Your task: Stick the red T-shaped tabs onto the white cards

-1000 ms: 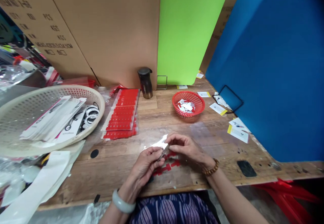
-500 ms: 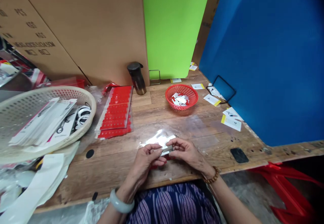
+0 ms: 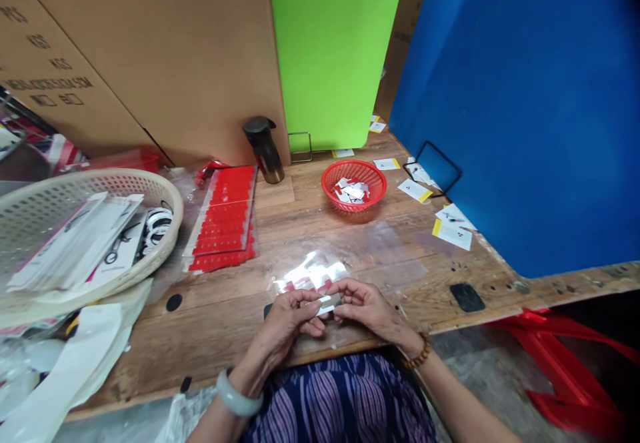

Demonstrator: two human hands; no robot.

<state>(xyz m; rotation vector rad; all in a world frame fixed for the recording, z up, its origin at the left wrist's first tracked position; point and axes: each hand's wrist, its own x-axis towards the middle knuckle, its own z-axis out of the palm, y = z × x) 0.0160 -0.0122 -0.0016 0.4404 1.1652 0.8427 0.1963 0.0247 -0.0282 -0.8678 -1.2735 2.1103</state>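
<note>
Between my fingertips, close to the table's front edge, is a small white piece (image 3: 326,307), apparently card or plastic; its exact kind is too small to tell. My left hand (image 3: 290,316) pinches its left end and my right hand (image 3: 364,306) pinches the right end. Just beyond my fingers lies a clear plastic sheet (image 3: 385,256) with bright glare, with some red and white bits at its near side. Farther out stands a red plastic basket (image 3: 330,197) holding several small white pieces (image 3: 352,191).
To the left, a cream basket (image 3: 173,229) holds printed cards and black-and-white rings. Red strips (image 3: 225,213) lie beside it, with a dark tumbler (image 3: 265,151) behind. Cardboard, a green board (image 3: 335,56) and a blue board (image 3: 515,116) wall the back. Printed cards (image 3: 415,190) lie at right.
Both hands have come slightly nearer the table edge with the white piece still pinched between them. More red and white bits show on the plastic beyond. The view has shifted a little.
</note>
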